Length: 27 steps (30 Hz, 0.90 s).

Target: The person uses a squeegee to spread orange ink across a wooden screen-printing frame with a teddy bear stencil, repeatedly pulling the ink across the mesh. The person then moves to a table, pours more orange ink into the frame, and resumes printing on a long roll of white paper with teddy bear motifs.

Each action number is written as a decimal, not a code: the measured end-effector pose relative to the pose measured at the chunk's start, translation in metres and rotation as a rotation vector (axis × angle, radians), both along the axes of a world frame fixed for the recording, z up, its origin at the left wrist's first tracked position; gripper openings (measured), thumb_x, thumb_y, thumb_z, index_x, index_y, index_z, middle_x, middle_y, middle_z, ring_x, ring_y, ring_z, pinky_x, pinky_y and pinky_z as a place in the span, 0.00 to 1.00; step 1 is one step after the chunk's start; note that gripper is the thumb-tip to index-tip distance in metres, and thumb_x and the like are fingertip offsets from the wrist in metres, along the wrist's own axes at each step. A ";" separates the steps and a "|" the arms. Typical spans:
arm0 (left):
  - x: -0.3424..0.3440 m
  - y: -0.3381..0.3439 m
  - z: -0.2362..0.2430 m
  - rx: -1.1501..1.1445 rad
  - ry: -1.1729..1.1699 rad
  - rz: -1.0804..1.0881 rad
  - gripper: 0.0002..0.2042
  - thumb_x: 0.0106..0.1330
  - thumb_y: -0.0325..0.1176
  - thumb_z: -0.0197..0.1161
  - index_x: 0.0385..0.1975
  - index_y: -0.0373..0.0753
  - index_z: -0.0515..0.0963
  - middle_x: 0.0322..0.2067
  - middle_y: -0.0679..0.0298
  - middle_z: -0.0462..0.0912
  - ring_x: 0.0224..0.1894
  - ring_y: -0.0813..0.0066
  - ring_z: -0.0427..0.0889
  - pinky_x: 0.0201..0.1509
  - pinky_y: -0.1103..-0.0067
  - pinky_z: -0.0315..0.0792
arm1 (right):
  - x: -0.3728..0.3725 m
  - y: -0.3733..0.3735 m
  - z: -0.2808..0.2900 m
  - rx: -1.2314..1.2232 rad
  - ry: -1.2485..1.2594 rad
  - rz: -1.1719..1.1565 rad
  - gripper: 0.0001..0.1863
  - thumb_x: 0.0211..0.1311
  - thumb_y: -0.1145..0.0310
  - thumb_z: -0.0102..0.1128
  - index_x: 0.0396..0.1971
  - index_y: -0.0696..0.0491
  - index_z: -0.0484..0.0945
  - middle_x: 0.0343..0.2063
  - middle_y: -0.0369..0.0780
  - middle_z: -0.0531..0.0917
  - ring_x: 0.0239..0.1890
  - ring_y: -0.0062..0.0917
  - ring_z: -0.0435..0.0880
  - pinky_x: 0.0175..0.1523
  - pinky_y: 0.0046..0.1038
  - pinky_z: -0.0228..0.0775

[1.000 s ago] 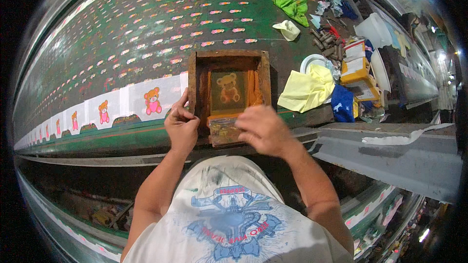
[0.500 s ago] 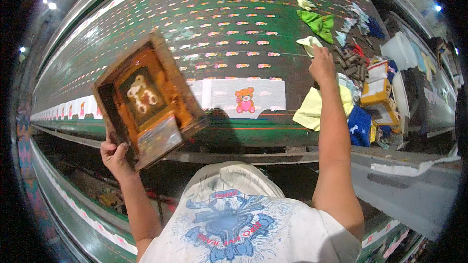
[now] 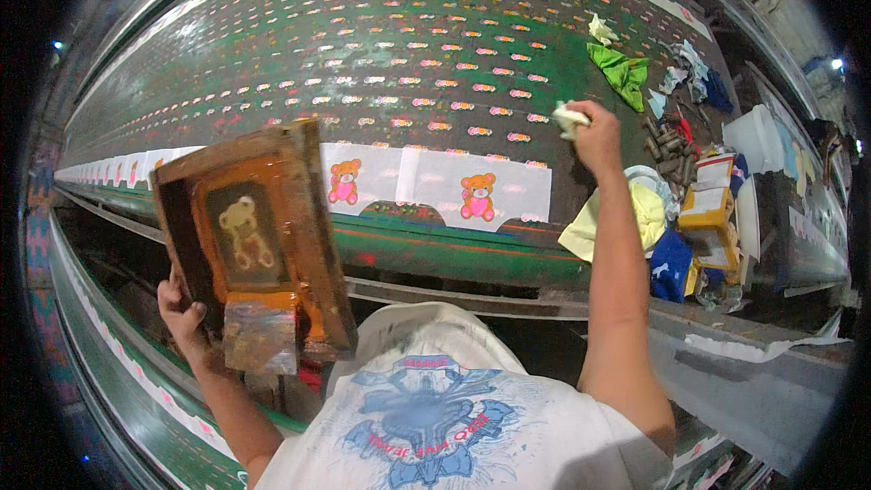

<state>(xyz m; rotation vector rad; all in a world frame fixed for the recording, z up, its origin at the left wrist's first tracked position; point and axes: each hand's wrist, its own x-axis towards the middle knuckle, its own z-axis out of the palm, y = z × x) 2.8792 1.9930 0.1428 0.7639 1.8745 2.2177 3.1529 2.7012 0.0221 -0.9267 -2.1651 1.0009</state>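
Observation:
My left hand (image 3: 184, 316) grips the left side of a wooden screen-printing frame (image 3: 328, 245), held tilted in the air over the table's near edge. Orange ink coats its inside around a bear-shaped stencil (image 3: 245, 231), and a flat, ink-smeared squeegee blade (image 3: 260, 336) lies across its lower part. My right hand (image 3: 596, 141) is closed round a crumpled pale cloth (image 3: 570, 118), above the table to the right of the prints. White fabric pieces (image 3: 408, 172) printed with orange and pink bears lie along the near edge of the table.
The long green table (image 3: 435, 249) carries rows of small printed marks. On its right lie a bright green cloth (image 3: 620, 73), a pale yellow cloth (image 3: 626, 218), several dark cylindrical pieces (image 3: 671, 150), a yellow box (image 3: 708, 218), a blue cloth (image 3: 670, 263) and a white container (image 3: 753, 141).
My right hand has lifted the pale cloth off the table and drawn it left and nearer. The frame in my left hand has come lower and turned more upright, uncovering another bear print.

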 end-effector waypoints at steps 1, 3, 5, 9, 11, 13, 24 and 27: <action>0.005 0.031 0.008 0.032 -0.022 -0.003 0.22 0.58 0.27 0.81 0.41 0.47 0.69 0.58 0.58 0.84 0.60 0.58 0.86 0.60 0.65 0.84 | -0.011 -0.042 0.012 -0.086 0.089 0.059 0.14 0.61 0.83 0.68 0.44 0.53 0.92 0.45 0.43 0.94 0.47 0.31 0.94 0.55 0.35 0.86; -0.018 0.051 -0.002 -0.030 -0.107 -0.053 0.23 0.52 0.29 0.79 0.41 0.46 0.70 0.63 0.54 0.83 0.61 0.55 0.85 0.65 0.62 0.84 | -0.012 -0.107 0.018 -0.226 0.100 0.229 0.16 0.60 0.86 0.67 0.46 0.56 0.90 0.45 0.42 0.94 0.48 0.26 0.93 0.58 0.31 0.84; -0.031 0.098 -0.004 0.001 -0.154 -0.186 0.24 0.52 0.32 0.83 0.40 0.45 0.71 0.65 0.49 0.83 0.66 0.52 0.84 0.68 0.58 0.83 | -0.010 -0.160 0.014 -0.370 0.054 0.395 0.21 0.60 0.86 0.67 0.54 0.56 0.87 0.48 0.40 0.93 0.51 0.25 0.91 0.62 0.31 0.84; -0.093 0.154 -0.036 0.122 -0.134 -0.629 0.19 0.46 0.16 0.72 0.34 0.43 0.73 0.73 0.26 0.74 0.76 0.34 0.77 0.78 0.52 0.73 | -0.029 -0.252 0.052 -0.489 0.222 0.369 0.25 0.63 0.82 0.70 0.61 0.55 0.85 0.53 0.40 0.91 0.53 0.26 0.90 0.64 0.32 0.83; -0.091 0.188 -0.025 0.186 -0.236 -0.774 0.18 0.48 0.15 0.76 0.34 0.41 0.78 0.72 0.28 0.77 0.78 0.39 0.76 0.80 0.53 0.70 | -0.032 -0.275 0.055 -0.486 0.255 0.266 0.25 0.63 0.82 0.70 0.61 0.55 0.85 0.53 0.40 0.91 0.53 0.26 0.90 0.63 0.32 0.83; -0.100 0.202 -0.027 0.193 -0.235 -0.862 0.16 0.49 0.16 0.76 0.32 0.41 0.79 0.71 0.32 0.79 0.78 0.44 0.77 0.82 0.54 0.69 | -0.033 -0.299 0.052 -0.487 0.269 0.187 0.25 0.63 0.81 0.70 0.61 0.55 0.85 0.53 0.40 0.91 0.53 0.26 0.90 0.63 0.33 0.84; -0.116 0.224 -0.002 0.019 -0.135 -1.161 0.12 0.50 0.13 0.67 0.26 0.41 0.79 0.68 0.41 0.86 0.77 0.53 0.79 0.82 0.60 0.68 | -0.013 -0.397 0.061 -0.445 0.315 -0.189 0.23 0.65 0.79 0.71 0.61 0.56 0.85 0.53 0.41 0.91 0.52 0.28 0.91 0.62 0.34 0.85; -0.122 0.224 0.002 0.011 -0.092 -1.222 0.11 0.50 0.13 0.67 0.24 0.40 0.79 0.67 0.42 0.86 0.77 0.53 0.80 0.81 0.61 0.68 | -0.011 -0.411 0.063 -0.442 0.345 -0.252 0.23 0.65 0.78 0.71 0.61 0.56 0.85 0.53 0.41 0.91 0.52 0.28 0.91 0.62 0.34 0.85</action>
